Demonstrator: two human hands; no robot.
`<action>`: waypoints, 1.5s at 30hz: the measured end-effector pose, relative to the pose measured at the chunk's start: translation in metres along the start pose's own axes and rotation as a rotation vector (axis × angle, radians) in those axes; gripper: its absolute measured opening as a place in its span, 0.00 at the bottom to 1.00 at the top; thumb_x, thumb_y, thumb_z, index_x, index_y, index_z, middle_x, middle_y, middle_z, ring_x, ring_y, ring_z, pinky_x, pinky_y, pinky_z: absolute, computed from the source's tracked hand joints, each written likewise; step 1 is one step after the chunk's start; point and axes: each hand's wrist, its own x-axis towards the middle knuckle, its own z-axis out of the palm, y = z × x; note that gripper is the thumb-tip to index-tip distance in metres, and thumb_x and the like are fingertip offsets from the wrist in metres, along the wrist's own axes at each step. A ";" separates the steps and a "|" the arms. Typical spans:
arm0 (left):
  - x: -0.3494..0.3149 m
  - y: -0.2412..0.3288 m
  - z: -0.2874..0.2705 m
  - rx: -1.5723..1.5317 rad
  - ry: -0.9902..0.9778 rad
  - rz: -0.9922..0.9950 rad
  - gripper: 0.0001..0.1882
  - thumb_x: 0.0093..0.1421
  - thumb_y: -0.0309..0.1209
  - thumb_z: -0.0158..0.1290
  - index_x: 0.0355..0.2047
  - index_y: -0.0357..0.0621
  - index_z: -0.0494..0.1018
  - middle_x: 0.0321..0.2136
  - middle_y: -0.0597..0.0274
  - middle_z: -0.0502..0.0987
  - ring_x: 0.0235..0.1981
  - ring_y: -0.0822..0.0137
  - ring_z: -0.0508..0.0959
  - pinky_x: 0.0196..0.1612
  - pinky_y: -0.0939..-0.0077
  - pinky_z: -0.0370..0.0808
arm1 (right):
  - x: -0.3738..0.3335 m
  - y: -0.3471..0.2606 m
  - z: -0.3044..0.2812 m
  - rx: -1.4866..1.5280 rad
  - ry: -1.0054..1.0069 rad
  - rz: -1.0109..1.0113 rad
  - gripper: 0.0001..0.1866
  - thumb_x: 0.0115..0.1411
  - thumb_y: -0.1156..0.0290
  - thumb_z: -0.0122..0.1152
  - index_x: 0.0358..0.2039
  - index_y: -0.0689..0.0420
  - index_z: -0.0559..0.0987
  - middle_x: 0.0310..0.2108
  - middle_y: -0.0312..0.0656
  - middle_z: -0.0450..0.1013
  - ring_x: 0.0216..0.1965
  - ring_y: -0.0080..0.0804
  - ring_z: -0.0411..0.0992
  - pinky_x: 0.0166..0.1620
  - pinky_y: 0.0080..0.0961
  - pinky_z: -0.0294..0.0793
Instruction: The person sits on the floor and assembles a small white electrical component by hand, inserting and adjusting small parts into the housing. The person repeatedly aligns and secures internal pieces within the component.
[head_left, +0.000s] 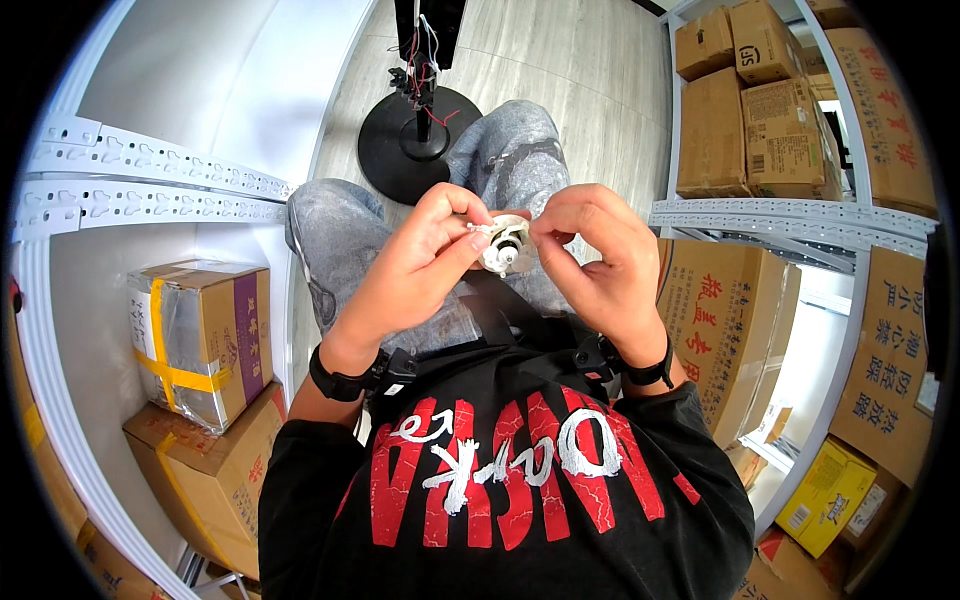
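Between my hands, above my lap, is a small white round plastic part [509,254] with a raised hub in the middle and a dark ring inside. My left hand [412,262] is closed, its thumb and index finger pinching the part at its left edge, where a small white projection shows. My right hand [607,262] is closed too. Its thumb and index finger pinch together at the part's right rim, and the fingertips cover whatever lies between them. A black band sits on each wrist.
Ahead on the grey floor stands a black pole on a round base [385,165], with loose red and white wires [428,75]. White metal shelves [150,200] flank me. Cardboard boxes [725,335] fill the right side; a taped box [200,340] stands at left.
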 end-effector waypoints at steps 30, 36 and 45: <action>0.001 0.001 -0.002 -0.015 -0.019 0.026 0.07 0.69 0.18 0.44 0.45 0.38 0.62 0.57 0.45 0.73 0.46 0.74 0.75 0.50 0.78 0.73 | -0.010 0.009 0.002 -0.168 0.032 -0.056 0.12 0.47 0.88 0.65 0.32 0.60 0.81 0.31 0.41 0.76 0.31 0.33 0.74 0.33 0.25 0.73; 0.001 0.000 -0.002 -0.022 -0.012 0.012 0.06 0.70 0.19 0.45 0.45 0.38 0.62 0.56 0.47 0.74 0.46 0.75 0.74 0.50 0.78 0.73 | -0.010 0.011 0.005 -0.197 0.023 -0.118 0.15 0.46 0.88 0.66 0.35 0.60 0.83 0.30 0.40 0.75 0.31 0.35 0.75 0.34 0.27 0.74; 0.001 -0.001 -0.001 -0.028 0.011 0.012 0.07 0.69 0.19 0.46 0.46 0.38 0.63 0.56 0.47 0.73 0.47 0.74 0.74 0.51 0.77 0.73 | -0.012 0.013 0.007 -0.181 0.036 -0.106 0.15 0.46 0.87 0.66 0.37 0.60 0.83 0.31 0.40 0.74 0.32 0.36 0.75 0.35 0.29 0.74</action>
